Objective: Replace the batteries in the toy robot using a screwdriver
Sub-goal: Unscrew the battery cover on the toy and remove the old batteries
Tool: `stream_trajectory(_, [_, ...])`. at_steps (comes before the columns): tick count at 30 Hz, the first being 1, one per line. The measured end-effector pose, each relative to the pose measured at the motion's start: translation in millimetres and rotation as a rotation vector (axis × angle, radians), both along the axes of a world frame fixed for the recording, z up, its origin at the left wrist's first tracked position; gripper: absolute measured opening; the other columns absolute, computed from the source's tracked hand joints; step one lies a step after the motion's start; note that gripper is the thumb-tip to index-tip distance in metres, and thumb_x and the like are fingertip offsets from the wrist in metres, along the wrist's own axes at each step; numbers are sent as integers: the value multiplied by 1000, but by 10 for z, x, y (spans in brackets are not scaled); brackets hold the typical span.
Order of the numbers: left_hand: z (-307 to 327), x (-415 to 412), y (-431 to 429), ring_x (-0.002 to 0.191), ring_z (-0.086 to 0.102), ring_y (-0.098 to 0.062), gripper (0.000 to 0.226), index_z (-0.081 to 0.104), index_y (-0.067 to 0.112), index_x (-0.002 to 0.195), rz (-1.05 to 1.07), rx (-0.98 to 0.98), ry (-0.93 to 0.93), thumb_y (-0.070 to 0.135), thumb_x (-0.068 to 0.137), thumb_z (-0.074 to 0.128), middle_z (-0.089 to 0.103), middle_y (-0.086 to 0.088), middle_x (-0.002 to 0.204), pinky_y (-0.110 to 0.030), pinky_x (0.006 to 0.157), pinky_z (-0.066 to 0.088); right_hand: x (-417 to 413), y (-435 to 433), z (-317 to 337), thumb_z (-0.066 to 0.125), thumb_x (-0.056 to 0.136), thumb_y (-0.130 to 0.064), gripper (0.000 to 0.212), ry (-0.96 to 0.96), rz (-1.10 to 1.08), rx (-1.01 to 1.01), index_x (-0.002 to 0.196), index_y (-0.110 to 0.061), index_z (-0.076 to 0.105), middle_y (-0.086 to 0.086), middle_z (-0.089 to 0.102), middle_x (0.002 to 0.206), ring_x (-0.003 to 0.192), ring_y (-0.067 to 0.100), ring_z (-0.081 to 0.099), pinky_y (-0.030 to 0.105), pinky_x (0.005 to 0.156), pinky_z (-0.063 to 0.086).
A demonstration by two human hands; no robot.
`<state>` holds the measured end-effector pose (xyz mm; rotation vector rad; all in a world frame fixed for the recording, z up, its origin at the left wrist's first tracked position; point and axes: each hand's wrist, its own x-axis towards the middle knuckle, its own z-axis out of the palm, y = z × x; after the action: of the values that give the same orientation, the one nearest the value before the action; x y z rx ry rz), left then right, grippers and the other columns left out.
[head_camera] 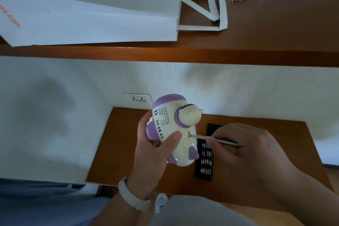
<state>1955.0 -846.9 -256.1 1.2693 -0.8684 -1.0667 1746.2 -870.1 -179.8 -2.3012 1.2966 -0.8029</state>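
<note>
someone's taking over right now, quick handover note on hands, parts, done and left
Left hand grips the toy robot above the wooden table.
Right hand pinches the screwdriver, tip at a screw hole in its body.
Bit case lies on the table, partly behind the toy.
Done: tool set to the screw.
Left: cover looks still closed; unscrew, swap batteries, refit. No batteries in view.

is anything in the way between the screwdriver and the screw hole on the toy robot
Nothing visible is. The screwdriver in the right hand has its tip at the small hole on the cream shell of the toy robot. The left hand grips the toy with its thumb left of that hole, off the shaft.
</note>
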Motion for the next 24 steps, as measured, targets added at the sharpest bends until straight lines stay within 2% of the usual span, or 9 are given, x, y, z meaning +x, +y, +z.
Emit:
stream_trajectory(13, [-29,11,-3,106,68,-9,63,51,59,116,-25,-36,-31,39,66,83,68,20,108,-24,67,60,10,0,-14,47,90,-47,38,9,16,-9,80,-20,73,-7,67,70,58,12,62,32,45,51])
stream_trajectory(19, [-31,7,-24,110,66,-9,67,47,56,121,-35,-40,-81,43,66,83,65,22,110,-24,68,60,-10,20,-7,58,92,-38,28,48,9,5,81,-17,74,-6,67,71,59,13,61,36,46,51])
stream_trajectory(24, [-27,14,-13,112,65,-12,76,42,46,131,-55,-63,-165,41,67,83,63,21,115,-26,70,60,-5,19,51,58,86,-36,23,94,2,67,81,-19,73,-7,64,69,59,13,58,38,49,50])
